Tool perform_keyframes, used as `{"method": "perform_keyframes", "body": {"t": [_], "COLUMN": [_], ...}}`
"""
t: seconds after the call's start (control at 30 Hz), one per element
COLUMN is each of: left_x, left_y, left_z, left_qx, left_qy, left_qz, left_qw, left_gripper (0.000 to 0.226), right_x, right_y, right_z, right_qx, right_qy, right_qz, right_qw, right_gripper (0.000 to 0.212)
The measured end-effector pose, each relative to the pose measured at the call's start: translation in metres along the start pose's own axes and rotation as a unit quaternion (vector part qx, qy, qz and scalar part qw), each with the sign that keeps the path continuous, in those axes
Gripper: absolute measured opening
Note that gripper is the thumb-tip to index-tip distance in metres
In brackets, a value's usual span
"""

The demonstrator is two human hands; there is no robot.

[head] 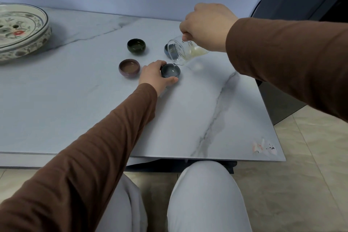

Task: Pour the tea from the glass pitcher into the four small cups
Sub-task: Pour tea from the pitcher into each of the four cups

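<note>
My right hand (205, 26) grips the glass pitcher (183, 51) by its handle and holds it tipped to the left, a little pale tea left inside. A thin stream falls from its spout into the dark grey cup (171, 70), which holds pale liquid. My left hand (155, 76) wraps around that cup's left side on the marble table (75, 100). A brown cup (129, 68) and a dark green cup (136, 45) both hold liquid. A blue-grey cup (167, 51) is partly hidden behind the pitcher; its contents cannot be seen.
A large painted ceramic tea tray (22, 30) stands at the far left of the table. The table's right edge runs close to the pitcher, with a dark cabinet (278, 100) beyond it. My knees sit below the front edge.
</note>
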State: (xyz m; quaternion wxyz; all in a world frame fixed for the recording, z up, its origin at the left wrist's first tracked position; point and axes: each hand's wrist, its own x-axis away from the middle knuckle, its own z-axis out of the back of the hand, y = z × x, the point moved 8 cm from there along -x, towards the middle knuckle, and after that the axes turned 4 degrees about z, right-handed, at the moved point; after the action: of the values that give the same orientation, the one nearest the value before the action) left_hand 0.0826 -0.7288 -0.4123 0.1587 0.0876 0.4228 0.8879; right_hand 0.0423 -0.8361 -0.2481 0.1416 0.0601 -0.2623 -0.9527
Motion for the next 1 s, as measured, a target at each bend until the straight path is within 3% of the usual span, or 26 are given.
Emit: {"method": "perform_keyframes", "body": {"t": [1.0], "left_x": [-0.003], "left_y": [-0.003], "left_z": [-0.003], "left_qx": [0.018], "left_qy": [-0.003], "left_qz": [-0.001], "left_qw": [1.0], "left_gripper": [0.063], "right_x": [-0.001], "right_y": [-0.034], "right_z": [0.021], "right_qx": [0.068], "right_qy": [0.008], "right_qz": [0.07], "right_qw": [0.995], "right_gripper": [0.026]}}
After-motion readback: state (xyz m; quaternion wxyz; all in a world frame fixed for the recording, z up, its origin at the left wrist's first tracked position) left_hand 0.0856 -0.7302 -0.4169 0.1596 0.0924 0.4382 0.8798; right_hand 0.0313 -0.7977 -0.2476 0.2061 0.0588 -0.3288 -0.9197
